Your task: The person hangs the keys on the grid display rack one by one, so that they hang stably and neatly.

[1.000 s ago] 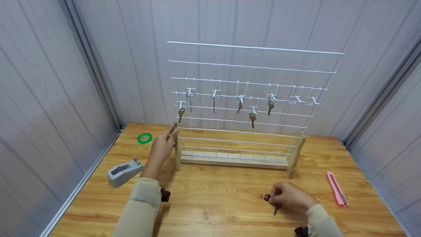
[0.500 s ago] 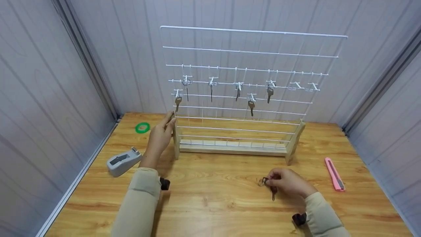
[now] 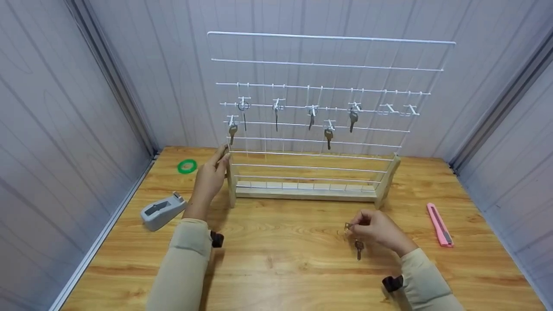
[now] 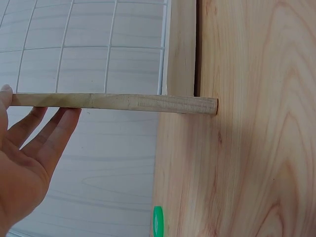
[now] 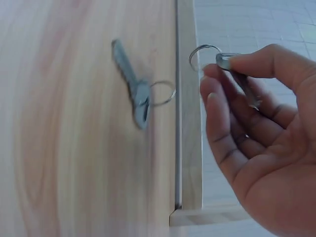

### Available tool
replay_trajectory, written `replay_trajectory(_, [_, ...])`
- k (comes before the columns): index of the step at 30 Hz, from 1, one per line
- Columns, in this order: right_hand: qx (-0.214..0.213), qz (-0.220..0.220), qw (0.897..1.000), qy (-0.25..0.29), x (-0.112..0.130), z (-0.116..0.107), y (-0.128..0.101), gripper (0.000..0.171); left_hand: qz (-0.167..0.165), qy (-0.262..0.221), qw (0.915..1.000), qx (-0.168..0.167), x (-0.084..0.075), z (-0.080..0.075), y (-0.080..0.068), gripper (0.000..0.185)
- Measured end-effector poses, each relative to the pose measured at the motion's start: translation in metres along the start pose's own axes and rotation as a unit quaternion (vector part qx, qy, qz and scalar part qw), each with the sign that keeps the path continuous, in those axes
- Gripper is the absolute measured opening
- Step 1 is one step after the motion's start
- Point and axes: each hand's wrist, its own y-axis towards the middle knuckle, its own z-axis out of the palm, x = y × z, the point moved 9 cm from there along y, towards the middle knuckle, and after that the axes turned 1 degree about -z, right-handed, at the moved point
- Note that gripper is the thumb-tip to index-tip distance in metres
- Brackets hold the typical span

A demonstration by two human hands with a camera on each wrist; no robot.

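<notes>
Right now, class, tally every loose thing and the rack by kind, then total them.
Keys: 8 (6 hung, 1 loose, 1 in right hand)
Green tape roll: 1
Tape dispenser: 1
Pink utility knife: 1
Wire rack: 1
Total: 12

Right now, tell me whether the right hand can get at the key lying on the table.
Probably yes. The right hand pinches one key with a ring, and the loose key lies on bare table right beside it, nothing between. But its fingers are occupied.

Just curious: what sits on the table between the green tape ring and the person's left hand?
Nothing: the head view shows bare tabletop between green tape ring and left hand.
</notes>
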Motion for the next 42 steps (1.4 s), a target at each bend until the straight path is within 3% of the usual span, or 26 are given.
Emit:
replay_trajectory(5, [0.001, -0.007, 0.998, 0.064, 0.012, 0.001, 0.000, 0.014, 0.005, 0.002, 1.0000, -0.003, 0.000, 0.000, 0.000, 0.052])
replay_trajectory(11, [0.034, -0.026, 0.987, 0.156, 0.025, 0.007, 0.001, 0.017, -0.002, 0.001, 1.0000, 0.000, 0.000, 0.000, 0.000, 0.051])
replay_trajectory(14, [0.053, -0.036, 0.982, 0.178, 0.031, 0.010, 0.000, 0.027, 0.002, 0.006, 1.0000, -0.003, -0.002, -0.001, 0.000, 0.051])
replay_trajectory(18, [0.070, -0.051, 0.982, 0.165, 0.041, 0.012, -0.002, 0.046, 0.009, 0.010, 0.9999, -0.007, -0.003, -0.001, 0.001, 0.050])
replay_trajectory(30, [0.059, -0.055, 0.982, 0.170, 0.058, 0.013, -0.009, 0.034, 0.008, -0.006, 0.9999, -0.001, -0.001, 0.001, 0.000, 0.051])
replay_trajectory(35, [0.055, -0.070, 0.983, 0.158, 0.072, 0.009, -0.014, 0.037, 0.002, -0.008, 1.0000, 0.004, -0.001, 0.001, 0.000, 0.050])
replay_trajectory(42, [0.035, -0.097, 0.982, 0.156, 0.091, 0.001, -0.018, 0.028, 0.009, 0.003, 1.0000, 0.001, -0.001, 0.000, 0.001, 0.049])
